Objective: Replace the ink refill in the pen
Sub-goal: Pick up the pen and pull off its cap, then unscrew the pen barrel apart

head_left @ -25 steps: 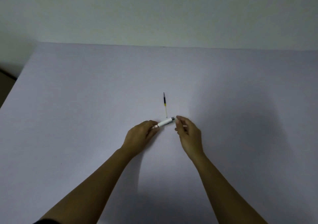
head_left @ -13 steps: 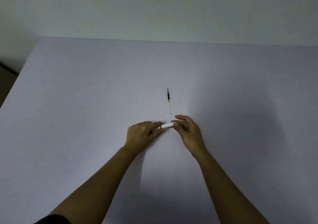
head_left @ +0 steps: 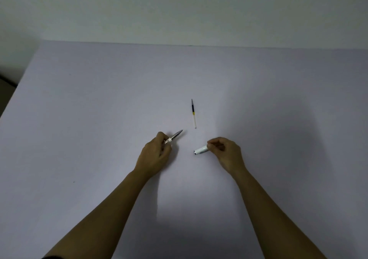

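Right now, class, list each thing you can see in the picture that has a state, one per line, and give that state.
Pen front section: pulled apart from the white piece, held in left hand.
White pen piece: separated, held in right hand.
Spare ink refill: lying loose on the table, untouched.

2 bare hands rest apart on a pale table. The left hand pinches the pen's front section, tip pointing toward 2 o'clock. The right hand grips the white pen barrel, open end toward 8 o'clock. A spare refill lies at 12 o'clock, beyond both hands.
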The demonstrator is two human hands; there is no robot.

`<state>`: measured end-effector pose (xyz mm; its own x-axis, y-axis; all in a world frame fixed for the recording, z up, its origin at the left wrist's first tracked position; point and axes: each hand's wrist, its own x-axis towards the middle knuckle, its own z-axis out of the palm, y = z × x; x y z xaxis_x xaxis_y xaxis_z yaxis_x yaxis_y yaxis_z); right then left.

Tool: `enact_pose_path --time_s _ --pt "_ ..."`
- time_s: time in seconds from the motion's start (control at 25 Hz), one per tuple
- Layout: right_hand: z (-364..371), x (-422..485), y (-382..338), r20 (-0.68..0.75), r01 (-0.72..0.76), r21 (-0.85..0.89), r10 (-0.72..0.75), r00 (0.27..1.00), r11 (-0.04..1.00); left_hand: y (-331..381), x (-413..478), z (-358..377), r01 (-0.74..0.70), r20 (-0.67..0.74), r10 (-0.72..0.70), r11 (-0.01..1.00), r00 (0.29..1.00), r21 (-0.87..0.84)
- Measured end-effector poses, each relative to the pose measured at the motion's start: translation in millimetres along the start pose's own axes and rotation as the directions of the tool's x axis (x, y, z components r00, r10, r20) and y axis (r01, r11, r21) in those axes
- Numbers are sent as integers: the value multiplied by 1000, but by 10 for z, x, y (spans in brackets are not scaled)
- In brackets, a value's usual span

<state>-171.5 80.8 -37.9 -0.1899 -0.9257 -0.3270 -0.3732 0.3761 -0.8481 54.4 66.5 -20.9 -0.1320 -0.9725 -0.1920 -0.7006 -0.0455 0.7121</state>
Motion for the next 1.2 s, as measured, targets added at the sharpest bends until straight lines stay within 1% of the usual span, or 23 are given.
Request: enact_pose_path --time_s 0.08,0.12,0.2,0.32,0.44,0.52,0.6,0.64,0.68,0.72,0.76,0.8,0.84,0.88,0.92,0.96,1.0,1.04,1.12,1.16,1.2 --pt "43 -37 36 -3 4 -29 -5 1000 1000 2 8 51 -62 -36 61 998 997 -15" --pt "64 -51 59 -29 15 -44 -16 999 999 7 11 81 -99 -61 100 995 993 9" --pt "98 -73 89 -92 59 -107 -69 993 992 23 -4 125 -131 -89 135 990 987 42" --pt "136 -100 88 -111 131 -205 -156 982 970 56 -56 147 -104 -132 103 995 986 -3" --pt "141 -117 74 -120 126 -246 -159 980 961 133 -103 137 -86 -165 78 995 983 -42" --pt "114 -126 39 -163 153 -266 -201 966 952 182 -115 105 -96 -142 88 994 986 -44" --pt "57 -120 -56 -181 227 -253 -277 944 940 211 -117 51 -88 -86 81 993 993 -81" --pt "17 -113 -142 -147 256 -213 -290 946 943 218 -120 22 -84 -54 79 992 995 -96" --pt "-11 -100 -223 -76 271 -168 -287 955 948 219 -125 -6 -98 -21 96 991 995 -90" --pt "-34 -93 -315 29 286 -138 -285 958 948 223 -127 -30 -138 13 138 989 990 -58" --pt "-44 -73 -386 150 310 -158 -288 946 937 224 -121 -51 -198 50 199 980 979 -15" --pt "-48 -44 -435 275 359 -245 -290 917 901 226 -107 -69 -266 84 263 964 961 19" --pt "-59 -13 -470 392 423 -366 -275 878 829 229 -91 -86 -330 108 324 943 940 42" --pt "-76 6 -514 483 481 -485 -235 844 731 228 -74 -104 -387 126 377 920 917 64" --pt "-93 23 -557 540 520 -564 -190 820 642 223 -60 -112 -430 138 417 898 899 89" --pt "-111 31 -599 572 541 -598 -157 805 591 229 -56 -116 -458 142 442 882 886 110" --pt "-122 33 -636 585 552 -599 -154 796 579 236 -56 -113 -470 139 454 875 880 119" --pt "-133 19 -682 581 573 -589 -194 791 571 247 -60 -107 -466 132 451 878 883 113" --pt "-133 -8 -720 526 634 -579 -359 771 513 265 -58 -96 -419 103 411 905 906 78" --pt "-141 -18 -715 493 642 -576 -410 767 507 267 -52 -92 -405 83 399 912 913 69" --pt "-162 -25 -709 466 624 -572 -415 781 532 275 -56 -90 -404 63 400 912 914 73"
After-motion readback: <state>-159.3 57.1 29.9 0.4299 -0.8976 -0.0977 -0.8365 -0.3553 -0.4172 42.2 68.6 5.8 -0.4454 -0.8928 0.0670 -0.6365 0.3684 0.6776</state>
